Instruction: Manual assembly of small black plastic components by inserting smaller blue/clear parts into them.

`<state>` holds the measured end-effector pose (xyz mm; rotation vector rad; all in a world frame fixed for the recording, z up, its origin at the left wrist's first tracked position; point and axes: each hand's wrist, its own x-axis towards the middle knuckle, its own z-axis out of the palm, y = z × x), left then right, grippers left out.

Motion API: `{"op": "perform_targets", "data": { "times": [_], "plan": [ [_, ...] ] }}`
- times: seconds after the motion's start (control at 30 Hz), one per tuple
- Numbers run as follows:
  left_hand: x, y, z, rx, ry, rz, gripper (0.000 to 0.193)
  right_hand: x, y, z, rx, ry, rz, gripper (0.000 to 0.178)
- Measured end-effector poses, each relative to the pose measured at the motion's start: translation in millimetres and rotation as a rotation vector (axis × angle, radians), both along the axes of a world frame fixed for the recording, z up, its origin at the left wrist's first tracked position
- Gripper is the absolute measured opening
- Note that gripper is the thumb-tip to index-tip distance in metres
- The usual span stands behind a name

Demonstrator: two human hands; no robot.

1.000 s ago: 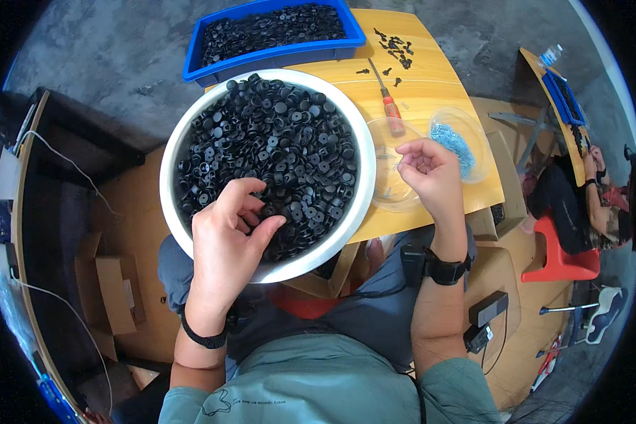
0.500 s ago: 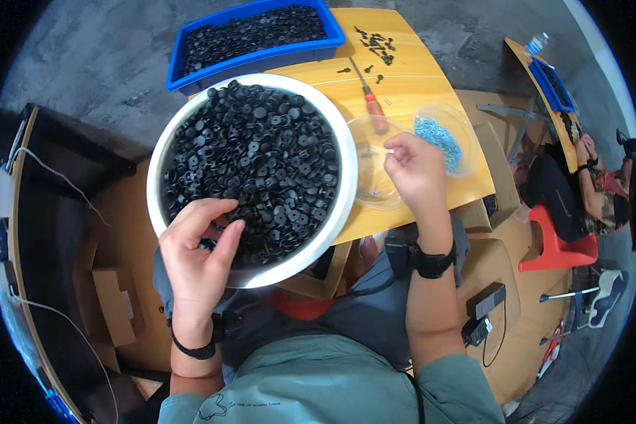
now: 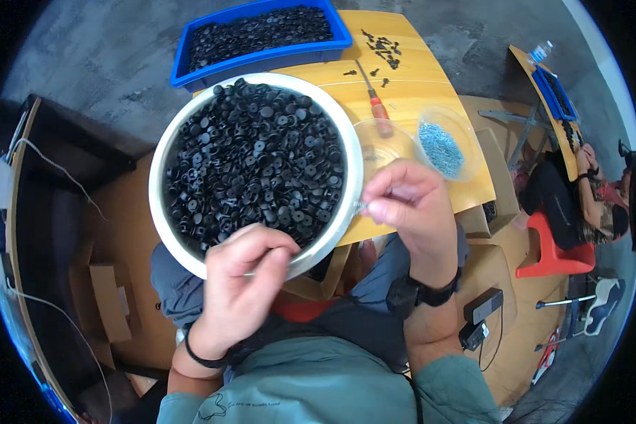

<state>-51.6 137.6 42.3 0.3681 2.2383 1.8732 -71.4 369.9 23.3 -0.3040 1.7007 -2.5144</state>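
Note:
A large white-rimmed bowl [image 3: 354,159] heaped with small round black plastic caps [image 3: 261,152] stands in front of me. Over its near rim, my left hand [image 3: 244,286] is closed in a pinch, thumb against bent fingers; whatever it may hold is hidden. My right hand [image 3: 413,205] pinches a small silver screw [image 3: 360,207] between thumb and fingertips, just outside the bowl's right rim. Behind that hand sits a shallow clear dish [image 3: 367,129], and to its right a clear tub holds a heap of small silvery-blue screws [image 3: 441,150].
A red-handled screwdriver [image 3: 379,112] lies on the wooden table [image 3: 420,67], its handle by the dish. Several loose black parts [image 3: 383,49] are scattered at the back. Beyond the bowl is a blue tray [image 3: 261,58] full of black pieces. At far right another person sits beside a red stool [image 3: 557,247].
My right hand has come from over the clear dish toward me and the bowl, with a screw now showing in its fingers. My left hand has moved right and nearer me, out of the caps.

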Motion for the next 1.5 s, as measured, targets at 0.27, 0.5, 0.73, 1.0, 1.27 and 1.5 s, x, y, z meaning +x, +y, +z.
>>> {"op": "perform_targets", "data": {
  "times": [0.27,0.5,0.73,1.0,1.27,1.5],
  "plan": [
    [3,18,2,-0.005,0.333,0.003,0.013,20,-32,11,-0.005,-0.007,0.122,0.016],
    [7,21,-1,-0.021,0.376,0.071,0.013,25,-39,7,0.043,0.077,0.040,0.014],
    [-10,18,-17,0.112,0.175,0.161,0.019,13,-47,-4,0.097,-0.040,-0.122,0.015],
    [2,-1,-10,0.420,0.109,-0.041,0.030,30,-50,10,0.103,0.049,-0.079,0.017],
    [7,-1,-3,0.719,-0.163,-0.043,0.032,36,-52,22,0.243,0.163,-0.137,0.017],
    [-10,-24,-7,0.072,-0.010,0.264,0.014,28,-34,19,0.314,0.168,-0.371,0.017]
  ]
}}
